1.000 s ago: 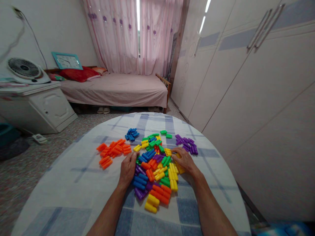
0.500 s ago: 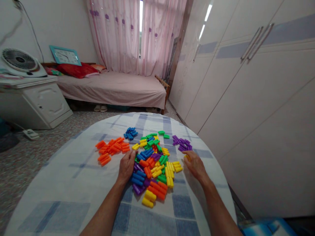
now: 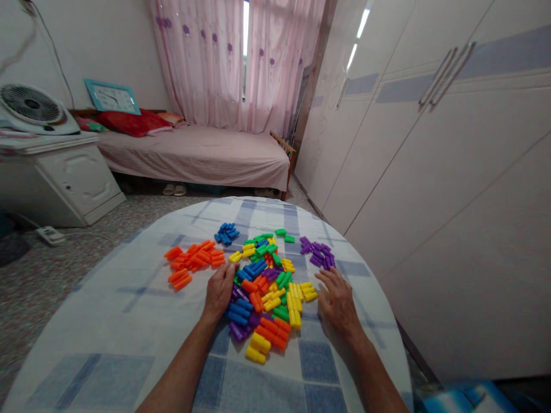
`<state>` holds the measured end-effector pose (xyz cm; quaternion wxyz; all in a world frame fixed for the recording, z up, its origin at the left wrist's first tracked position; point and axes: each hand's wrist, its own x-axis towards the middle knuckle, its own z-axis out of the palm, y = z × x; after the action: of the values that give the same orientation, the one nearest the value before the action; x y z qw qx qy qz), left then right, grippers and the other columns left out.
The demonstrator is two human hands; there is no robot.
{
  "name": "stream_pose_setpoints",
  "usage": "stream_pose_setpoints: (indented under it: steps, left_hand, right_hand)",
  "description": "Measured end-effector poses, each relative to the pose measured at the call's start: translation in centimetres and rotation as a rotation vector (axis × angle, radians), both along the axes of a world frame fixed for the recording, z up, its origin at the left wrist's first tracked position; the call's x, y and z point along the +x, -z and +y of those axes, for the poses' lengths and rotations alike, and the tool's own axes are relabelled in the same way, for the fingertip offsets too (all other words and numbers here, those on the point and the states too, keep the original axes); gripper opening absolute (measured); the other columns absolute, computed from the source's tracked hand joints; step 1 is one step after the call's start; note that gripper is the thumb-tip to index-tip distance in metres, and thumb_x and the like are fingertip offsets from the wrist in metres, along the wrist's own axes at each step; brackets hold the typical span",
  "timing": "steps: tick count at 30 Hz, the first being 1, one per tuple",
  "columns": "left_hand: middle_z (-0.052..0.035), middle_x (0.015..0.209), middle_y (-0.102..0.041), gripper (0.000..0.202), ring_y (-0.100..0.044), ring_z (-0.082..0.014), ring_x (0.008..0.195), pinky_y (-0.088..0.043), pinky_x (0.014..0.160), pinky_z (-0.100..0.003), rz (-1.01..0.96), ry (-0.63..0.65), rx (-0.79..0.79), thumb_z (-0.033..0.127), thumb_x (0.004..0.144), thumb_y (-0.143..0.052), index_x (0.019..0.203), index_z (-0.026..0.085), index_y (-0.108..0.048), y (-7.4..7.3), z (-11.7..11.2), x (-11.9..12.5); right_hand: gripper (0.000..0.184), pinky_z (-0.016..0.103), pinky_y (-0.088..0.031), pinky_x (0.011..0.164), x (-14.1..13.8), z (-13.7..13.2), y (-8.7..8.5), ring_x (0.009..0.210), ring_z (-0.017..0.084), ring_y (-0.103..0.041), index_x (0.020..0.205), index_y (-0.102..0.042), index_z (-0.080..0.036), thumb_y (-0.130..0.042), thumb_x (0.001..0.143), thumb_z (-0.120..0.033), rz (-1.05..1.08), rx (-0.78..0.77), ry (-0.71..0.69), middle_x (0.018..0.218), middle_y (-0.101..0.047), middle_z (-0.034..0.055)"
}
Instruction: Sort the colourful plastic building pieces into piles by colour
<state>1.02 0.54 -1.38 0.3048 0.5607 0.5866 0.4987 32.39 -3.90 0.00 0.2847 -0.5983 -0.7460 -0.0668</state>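
The mixed pile of plastic blocks [image 3: 269,292], in orange, yellow, green, blue and purple, lies at the middle of the round bench [image 3: 129,332] and runs a little toward its near edge. A pair of yellow blocks [image 3: 257,349] ends the pile on that side.

The left hand [image 3: 219,289] lies palm down on the left flank of the pile. Its fingers are loosely together over blue and purple pieces and are not closed around any block that shows. The right hand [image 3: 338,298] rests flat on the checked cloth just to the right of the pile, fingers spread and holding nothing. Its fingertips are close to a few yellow blocks at the pile's right side.

Sorted groups lie around the pile:
- an orange group [image 3: 191,263] toward the left edge
- a small blue group [image 3: 226,233] toward the far edge
- two green blocks [image 3: 284,235] beside the blue group
- a purple group [image 3: 318,252] toward the right edge, just beyond the right hand

Past the bench's far edge stands a bed [image 3: 202,155] with a pink cover, under pink curtains [image 3: 232,57]. A clock [image 3: 112,96] leans at the bed's head. To the left, a fan [image 3: 30,109] sits on a white cabinet [image 3: 64,178], with a power strip [image 3: 50,235] on the floor near it. A white wardrobe [image 3: 430,172] fills the right side.
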Motion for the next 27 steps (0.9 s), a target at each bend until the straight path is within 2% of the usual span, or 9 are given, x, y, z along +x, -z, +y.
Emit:
stream_pose_setpoints:
  steps: [4, 12, 17, 23, 27]
  left_hand:
    - [-0.0064, 0.091, -0.069, 0.046, -0.061, -0.0212, 0.089, -0.044, 0.083, -0.031, -0.015, -0.001, -0.006, 0.052, 0.087, -0.038, 0.095, 0.016, -0.066, 0.1, 0.0, -0.1]
    - [-0.0069, 0.093, -0.069, 0.046, -0.061, -0.0216, 0.09, -0.045, 0.083, -0.031, -0.01, -0.007, -0.007, 0.053, 0.086, -0.039, 0.094, 0.016, -0.067, -0.1, 0.0, -0.1]
    - [-0.0066, 0.091, -0.069, 0.047, -0.062, -0.0217, 0.09, -0.045, 0.084, -0.032, 0.009, -0.014, -0.015, 0.053, 0.086, -0.039, 0.095, 0.016, -0.066, 0.0, 0.0, -0.2]
    - [-0.0067, 0.091, -0.069, 0.047, -0.062, -0.0216, 0.089, -0.045, 0.083, -0.032, 0.015, -0.017, -0.023, 0.053, 0.085, -0.039, 0.094, 0.016, -0.066, 0.0, 0.1, -0.1]
    - [-0.0064, 0.09, -0.069, 0.047, -0.062, -0.022, 0.089, -0.045, 0.083, -0.032, 0.018, -0.02, -0.01, 0.054, 0.084, -0.04, 0.093, 0.017, -0.067, 0.0, 0.2, -0.2]
  right_hand:
    - [0.044, 0.047, -0.029, 0.105, -1.8, -0.4, -0.3, 0.132, 0.027, -0.034, 0.116, -0.06, -0.021, -0.049, 0.074, -0.014, -0.003, -0.095, -0.122, 0.125, -0.058, 0.0052]
    - [0.037, 0.047, -0.028, 0.105, -3.0, -0.4, 0.3, 0.128, 0.027, -0.038, 0.115, -0.06, -0.021, -0.052, 0.078, -0.021, -0.003, -0.112, -0.144, 0.12, -0.06, 0.0063]
    - [0.032, 0.043, -0.033, 0.101, -2.2, -0.2, 0.4, 0.117, 0.025, -0.047, 0.111, -0.061, -0.021, -0.055, 0.079, -0.024, 0.02, -0.029, -0.036, 0.112, -0.062, 0.0077]
    - [0.034, 0.044, -0.031, 0.1, 0.1, -0.5, 0.5, 0.113, 0.026, -0.048, 0.109, -0.061, -0.022, -0.059, 0.077, -0.031, 0.002, 0.067, 0.151, 0.11, -0.06, 0.008]
    - [0.03, 0.046, -0.03, 0.1, 0.8, -0.8, 0.9, 0.114, 0.027, -0.047, 0.104, -0.062, -0.023, -0.058, 0.075, -0.029, -0.034, 0.036, 0.175, 0.106, -0.062, 0.0059]
